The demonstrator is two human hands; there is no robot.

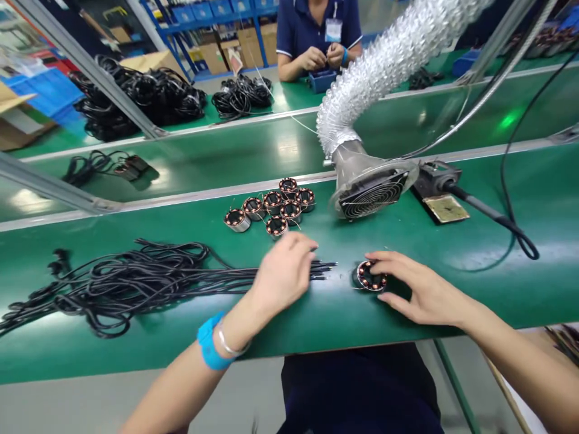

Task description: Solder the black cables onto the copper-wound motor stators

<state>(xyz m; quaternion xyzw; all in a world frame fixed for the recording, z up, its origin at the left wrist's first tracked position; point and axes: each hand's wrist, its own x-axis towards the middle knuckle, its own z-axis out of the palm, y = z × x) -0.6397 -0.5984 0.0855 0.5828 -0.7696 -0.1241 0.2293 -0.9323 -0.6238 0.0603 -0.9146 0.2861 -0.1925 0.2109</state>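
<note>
While the right hand (425, 295) is gripping a copper-wound ring (365, 282) at its rim between thumb and fingers, the left hand (283, 274) is bending its fingers over the black cables (244, 278); whether they are gripping a strand, one cannot tell. The held ring is sitting on the green bench (344, 325), just beyond the bare cable tips (330, 265). Its thin wires are sticking out sideways, so a careless turn could be bending or snagging them. The cables are overlapping — pulling one could be dragging the others and scattering their tips. Just past the left fingers, the loose rings (272, 202) are standing close together, and a knuckle could be toppling the nearest. Farther right, the soldering iron (474, 202) is resting beside the fan (373, 196); its looping cord could be catching a sleeve or forearm.
</note>
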